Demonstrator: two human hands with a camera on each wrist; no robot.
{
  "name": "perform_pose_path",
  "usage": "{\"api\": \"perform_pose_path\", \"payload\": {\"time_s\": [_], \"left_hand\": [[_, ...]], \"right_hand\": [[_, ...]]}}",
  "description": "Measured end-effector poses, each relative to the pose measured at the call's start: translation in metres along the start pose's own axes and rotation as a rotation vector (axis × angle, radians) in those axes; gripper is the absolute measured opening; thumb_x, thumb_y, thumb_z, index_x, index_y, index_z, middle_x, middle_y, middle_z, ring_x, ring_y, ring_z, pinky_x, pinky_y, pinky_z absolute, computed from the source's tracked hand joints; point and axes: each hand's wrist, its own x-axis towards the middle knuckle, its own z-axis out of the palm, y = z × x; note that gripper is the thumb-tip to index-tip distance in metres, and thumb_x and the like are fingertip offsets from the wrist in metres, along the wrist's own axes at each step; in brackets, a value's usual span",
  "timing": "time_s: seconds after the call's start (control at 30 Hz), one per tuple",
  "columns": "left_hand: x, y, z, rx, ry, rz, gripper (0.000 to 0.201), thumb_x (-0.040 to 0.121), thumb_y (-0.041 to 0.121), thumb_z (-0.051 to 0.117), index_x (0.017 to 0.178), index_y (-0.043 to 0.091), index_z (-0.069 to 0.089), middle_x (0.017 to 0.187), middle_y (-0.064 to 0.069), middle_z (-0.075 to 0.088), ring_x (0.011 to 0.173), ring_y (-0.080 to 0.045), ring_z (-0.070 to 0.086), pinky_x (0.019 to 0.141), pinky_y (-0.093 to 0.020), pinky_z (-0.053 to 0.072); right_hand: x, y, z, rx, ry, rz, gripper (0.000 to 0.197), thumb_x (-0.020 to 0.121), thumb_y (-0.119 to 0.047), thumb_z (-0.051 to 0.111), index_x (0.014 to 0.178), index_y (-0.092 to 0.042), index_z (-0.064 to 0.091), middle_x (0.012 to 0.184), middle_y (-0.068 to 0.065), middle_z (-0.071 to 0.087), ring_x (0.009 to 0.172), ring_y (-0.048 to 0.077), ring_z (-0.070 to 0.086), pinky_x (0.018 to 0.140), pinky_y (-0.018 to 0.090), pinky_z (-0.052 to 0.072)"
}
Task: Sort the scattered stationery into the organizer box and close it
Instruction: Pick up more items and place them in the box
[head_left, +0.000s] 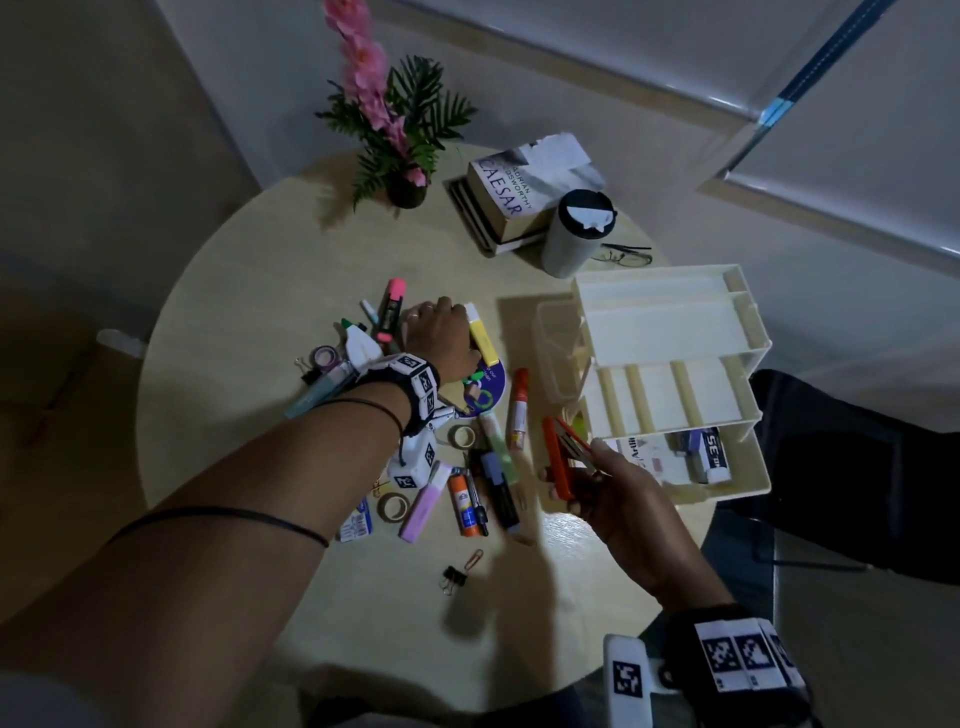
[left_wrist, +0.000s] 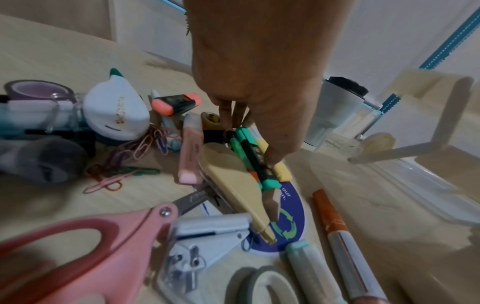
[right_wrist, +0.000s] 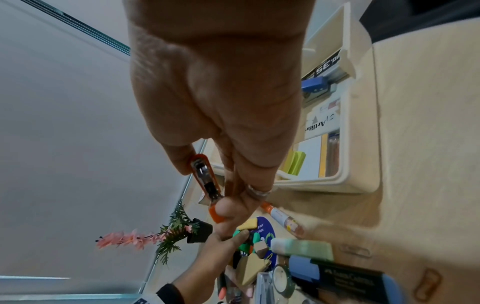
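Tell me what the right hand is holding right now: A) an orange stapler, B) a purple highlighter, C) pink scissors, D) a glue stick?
A: the right hand grips an orange stapler just in front of the open organizer box, its metal inside visible in the right wrist view.

Bare table (head_left: 249, 291) lies open left of the stationery pile (head_left: 457, 467), while the tumbler (head_left: 571, 234) and books (head_left: 519, 197) crowd the organizer box (head_left: 748, 483) behind.
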Motion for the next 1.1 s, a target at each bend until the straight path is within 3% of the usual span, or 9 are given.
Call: {"api": "perform_pose_path", "payload": {"time_s": [0.13, 0.2, 0.37, 0.5, 0.6, 0.77, 0.97, 1.1], "left_hand": [[0.007, -0.001, 0.001, -0.107, -0.030, -0.053, 0.061, 0.080, 0.044, 0.079, 0.127, 0.013, 0.057, 0.134, -0.015, 0.053, 0.130, -0.042, 0.049, 0.110, -0.053, 0.040], [0.010, -0.001, 0.000, -0.125, -0.040, -0.075, 0.056, 0.081, 0.039, 0.079, 0.126, 0.013, 0.059, 0.133, -0.016, 0.053, 0.131, -0.042, 0.049, 0.111, -0.052, 0.039], [0.015, -0.005, -0.002, -0.116, -0.038, -0.068, 0.051, 0.082, 0.038, 0.079, 0.127, 0.018, 0.066, 0.128, -0.018, 0.058, 0.125, -0.042, 0.057, 0.105, -0.049, 0.048], [0.014, -0.006, -0.001, -0.050, -0.033, -0.027, 0.047, 0.089, 0.039, 0.075, 0.124, 0.010, 0.063, 0.127, -0.021, 0.054, 0.121, -0.045, 0.056, 0.103, -0.052, 0.049], [0.013, -0.007, -0.003, -0.044, -0.048, -0.032, 0.050, 0.089, 0.037, 0.075, 0.125, 0.007, 0.059, 0.129, -0.022, 0.052, 0.121, -0.045, 0.054, 0.102, -0.053, 0.049], [0.007, -0.008, -0.005, -0.032, 0.005, 0.071, 0.033, 0.092, 0.025, 0.069, 0.121, 0.013, 0.061, 0.125, -0.017, 0.058, 0.116, -0.041, 0.058, 0.099, -0.055, 0.050], [-0.001, -0.005, -0.011, 0.088, -0.071, 0.192, 0.047, 0.081, 0.014, 0.075, 0.125, 0.024, 0.064, 0.131, -0.007, 0.057, 0.118, -0.037, 0.057, 0.105, -0.053, 0.044], [-0.004, -0.006, -0.016, 0.231, -0.047, 0.286, 0.050, 0.081, 0.002, 0.073, 0.123, 0.030, 0.065, 0.130, -0.005, 0.058, 0.119, -0.036, 0.055, 0.106, -0.050, 0.039]], "right_hand": [[-0.009, 0.003, -0.021, -0.048, 0.096, -0.017, 0.038, 0.108, -0.021, 0.050, 0.123, 0.008, 0.068, 0.116, 0.037, 0.070, 0.104, 0.051, 0.070, 0.078, 0.043, 0.052], [-0.012, 0.003, -0.031, -0.066, 0.156, -0.009, 0.037, 0.109, -0.019, 0.048, 0.121, 0.011, 0.067, 0.114, 0.037, 0.071, 0.106, 0.055, 0.070, 0.082, 0.046, 0.053], [-0.024, 0.002, -0.054, -0.186, 0.205, -0.024, 0.036, 0.111, -0.024, 0.047, 0.117, 0.002, 0.071, 0.108, 0.026, 0.076, 0.101, 0.041, 0.075, 0.089, 0.050, 0.057], [-0.020, 0.007, -0.075, -0.247, 0.293, -0.050, 0.034, 0.109, -0.028, 0.052, 0.116, -0.001, 0.072, 0.104, 0.020, 0.079, 0.097, 0.034, 0.078, 0.084, 0.045, 0.061], [-0.014, 0.010, -0.093, -0.228, 0.375, -0.073, 0.032, 0.109, -0.027, 0.054, 0.112, -0.001, 0.073, 0.100, 0.020, 0.079, 0.093, 0.036, 0.078, 0.084, 0.049, 0.061], [-0.008, 0.017, -0.110, -0.140, 0.403, -0.034, 0.035, 0.107, -0.027, 0.058, 0.113, 0.005, 0.070, 0.104, 0.023, 0.078, 0.096, 0.037, 0.078, 0.086, 0.047, 0.061], [-0.004, 0.020, -0.100, -0.112, 0.353, -0.014, 0.035, 0.108, -0.026, 0.056, 0.114, 0.005, 0.070, 0.103, 0.023, 0.079, 0.096, 0.036, 0.078, 0.084, 0.044, 0.062], [-0.003, 0.021, -0.095, -0.115, 0.344, -0.022, 0.036, 0.108, -0.027, 0.057, 0.114, 0.006, 0.070, 0.103, 0.024, 0.078, 0.095, 0.037, 0.078, 0.077, 0.040, 0.063]]}}
